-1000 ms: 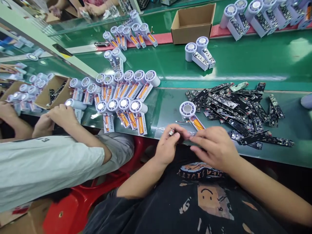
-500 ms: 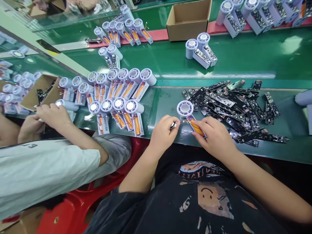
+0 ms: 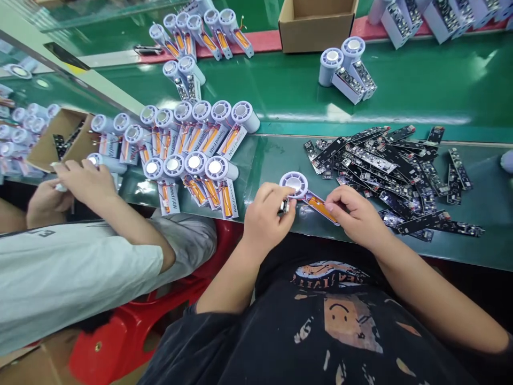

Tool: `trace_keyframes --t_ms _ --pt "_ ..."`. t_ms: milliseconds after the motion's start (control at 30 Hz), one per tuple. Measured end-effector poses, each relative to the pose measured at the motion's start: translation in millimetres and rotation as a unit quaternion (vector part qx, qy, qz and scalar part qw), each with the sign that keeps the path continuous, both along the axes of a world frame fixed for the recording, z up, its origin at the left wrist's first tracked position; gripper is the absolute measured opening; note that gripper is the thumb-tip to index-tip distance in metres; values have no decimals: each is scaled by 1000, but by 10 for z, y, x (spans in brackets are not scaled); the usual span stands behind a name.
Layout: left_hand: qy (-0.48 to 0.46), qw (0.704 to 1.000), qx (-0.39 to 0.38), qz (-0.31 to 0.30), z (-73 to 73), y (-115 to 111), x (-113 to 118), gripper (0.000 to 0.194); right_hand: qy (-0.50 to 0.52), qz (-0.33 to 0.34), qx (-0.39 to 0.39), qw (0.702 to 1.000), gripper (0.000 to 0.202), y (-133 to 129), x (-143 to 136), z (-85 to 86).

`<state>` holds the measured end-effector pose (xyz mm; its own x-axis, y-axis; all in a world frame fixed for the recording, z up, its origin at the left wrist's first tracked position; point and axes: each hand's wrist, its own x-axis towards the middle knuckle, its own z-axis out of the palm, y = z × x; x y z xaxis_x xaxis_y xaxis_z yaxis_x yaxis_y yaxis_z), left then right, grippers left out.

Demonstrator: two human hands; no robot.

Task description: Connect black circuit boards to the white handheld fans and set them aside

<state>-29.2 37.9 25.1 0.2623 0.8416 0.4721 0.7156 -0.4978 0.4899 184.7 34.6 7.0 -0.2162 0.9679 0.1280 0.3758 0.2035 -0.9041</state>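
Note:
A lilac handheld fan (image 3: 294,184) lies tilted between my hands, its round head to the left and its open handle to the right, with an orange battery (image 3: 317,206) showing inside. My right hand (image 3: 356,215) is closed, thumb and fingers pinching the end of the handle. My left hand (image 3: 266,215) curls around a small circuit board (image 3: 284,206), of which only one end shows. Its fingertips reach the near edge of the fan head. To the right of my right hand spreads a heap of black circuit boards (image 3: 401,171).
Rows of lilac fans (image 3: 216,168) stand to the left on the green bench. Two fans with boards (image 3: 347,84) and a cardboard box (image 3: 318,32) are farther back. At the left, a co-worker's hands (image 3: 86,184) work near another box (image 3: 38,152).
The fan head has moved left and down, and the handle has swung flatter. My right hand has shifted to the handle's far end; my left fingers now touch the head. The view has shifted slightly.

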Motion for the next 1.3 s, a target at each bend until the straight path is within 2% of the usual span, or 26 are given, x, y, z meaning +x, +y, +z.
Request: trace_keyframes --t_ms 67,133,200,267,367,433,500,533,567,633,667,733,800,933,1033,1100,1167,1300 --pt "17 998 18 -61 11 -76 74 10 52 -7 -40 998 17 -22 -8 -30" --pt "86 992 14 -89 3 -123 170 10 140 -10 -100 985 22 -46 -28 -53" --pt "156 985 4 -68 -25 -131 259 12 226 11 -156 962 27 -72 -48 -57" --pt "179 983 2 -30 -61 -114 316 13 267 53 -188 944 31 -99 -58 -43" --pt "149 989 7 -4 -100 -86 322 15 261 110 -216 934 36 -137 -42 -16" --pt "109 994 9 -10 -110 -86 285 14 235 127 -230 936 35 -157 -18 -10" --pt "54 998 -4 -30 -112 -98 232 11 171 101 -208 958 31 -171 4 -8" --pt "23 999 -18 -41 -113 -105 204 9 121 69 -173 975 29 -176 9 -3" --pt "-6 998 -36 -51 -114 -112 178 8 66 31 -122 990 24 -178 8 5" --pt "-50 994 -73 -69 -124 -121 132 8 -24 -18 -6 1000 9 -178 -17 29" --pt "-62 991 -87 -76 -134 -124 114 9 -48 -16 40 998 7 -174 -42 39" --pt "-76 988 -101 -85 -167 -127 88 11 -60 20 88 994 16 -160 -110 42" --pt "-92 987 -103 -80 -212 -131 76 13 -58 41 86 994 15 -140 -186 11" --pt "-151 983 -93 -52 -297 -158 71 10 -53 18 71 996 14 -117 -300 -98" --pt "-183 976 -116 -29 -306 -208 45 8 -35 8 69 997 13 -129 -342 -141" --pt "-190 973 -134 -8 -279 -257 12 14 -20 -3 58 998 12 -145 -363 -143" --pt "-162 979 -123 6 -233 -307 -21 16 -14 -15 48 999 11 -161 -388 -136" --pt "-21 999 -46 -14 -135 -358 -41 5 -13 -24 56 998 13 -193 -462 -140"
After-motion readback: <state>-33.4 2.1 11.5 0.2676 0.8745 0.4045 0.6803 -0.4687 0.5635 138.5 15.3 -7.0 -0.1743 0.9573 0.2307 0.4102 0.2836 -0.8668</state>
